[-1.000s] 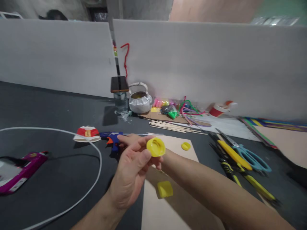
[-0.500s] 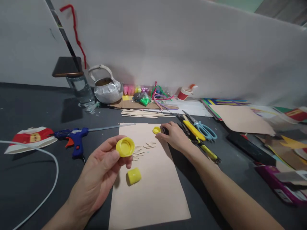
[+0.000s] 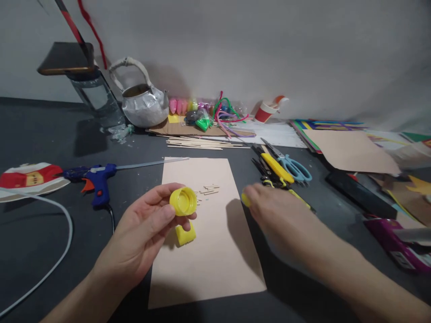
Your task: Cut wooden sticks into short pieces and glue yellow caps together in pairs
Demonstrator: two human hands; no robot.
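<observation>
Between thumb and fingers, my left hand (image 3: 151, 226) holds a yellow bottle cap (image 3: 183, 201), its hollow side turned toward me. Over the right edge of the tan sheet (image 3: 215, 269), my right hand (image 3: 269, 204) is smeared by motion. A second yellow cap (image 3: 246, 199) shows at its fingertips, mostly hidden by the fingers. A short yellow cylinder (image 3: 186, 234) lies on the sheet just below my left hand. Several short cut sticks (image 3: 210, 189) lie on the sheet, some hidden behind the left hand.
A blue glue gun (image 3: 100, 181) lies at left with its cable. Blue-handled scissors (image 3: 289, 163) and a yellow cutter (image 3: 276, 168) lie right of the sheet. Behind stand a dented kettle (image 3: 144, 107) and a water bottle with a phone (image 3: 69, 57) on top. Long sticks (image 3: 202, 142) lie across the back.
My right hand has picked the second yellow cap up from the sheet and moved right and toward me. My left hand still holds its cap. The view has shifted slightly.
</observation>
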